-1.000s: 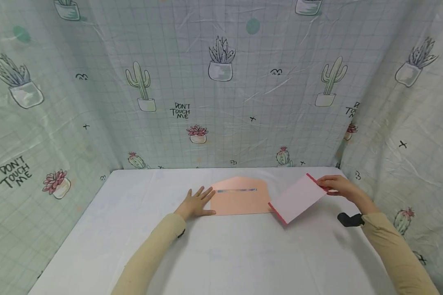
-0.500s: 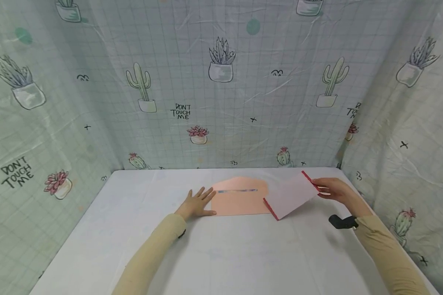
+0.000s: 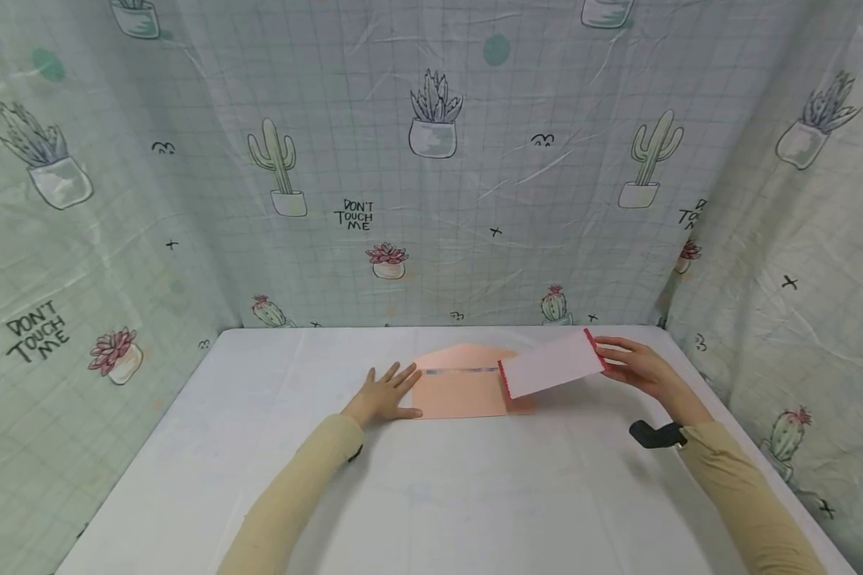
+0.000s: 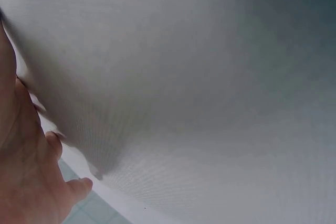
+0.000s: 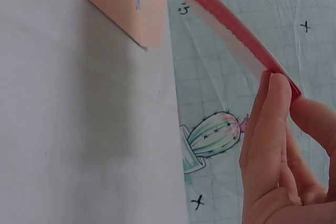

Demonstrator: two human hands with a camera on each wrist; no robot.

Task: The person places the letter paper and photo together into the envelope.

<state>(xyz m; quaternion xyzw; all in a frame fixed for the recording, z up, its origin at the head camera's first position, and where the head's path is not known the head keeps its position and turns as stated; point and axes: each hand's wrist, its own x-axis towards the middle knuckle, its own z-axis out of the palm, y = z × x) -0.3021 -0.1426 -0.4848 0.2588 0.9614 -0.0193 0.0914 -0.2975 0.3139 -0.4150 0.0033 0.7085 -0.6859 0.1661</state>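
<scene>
A peach envelope point(image 3: 460, 395) lies on the white table in the head view, its pointed flap spread toward the back and a narrow multicoloured strip across it. My left hand point(image 3: 383, 398) rests with fingers spread at the envelope's left edge, thumb near the lower corner. My right hand point(image 3: 640, 369) pinches the right end of a pale card point(image 3: 550, 366) with red bands along its two short ends. The card is held tilted, its left end over the envelope's right part and hiding some of it. In the right wrist view, thumb and fingers grip the card's red edge point(image 5: 226, 22).
The white table point(image 3: 417, 503) stretches in front of the envelope and to both sides. A cloth curtain point(image 3: 431, 208) printed with cacti hangs behind the table and on both sides. Dark straps point(image 3: 654, 434) sit at the wrists.
My right hand has moved left with the card, and the card's left end has come up and over the envelope's right part. The left hand has stayed in place.
</scene>
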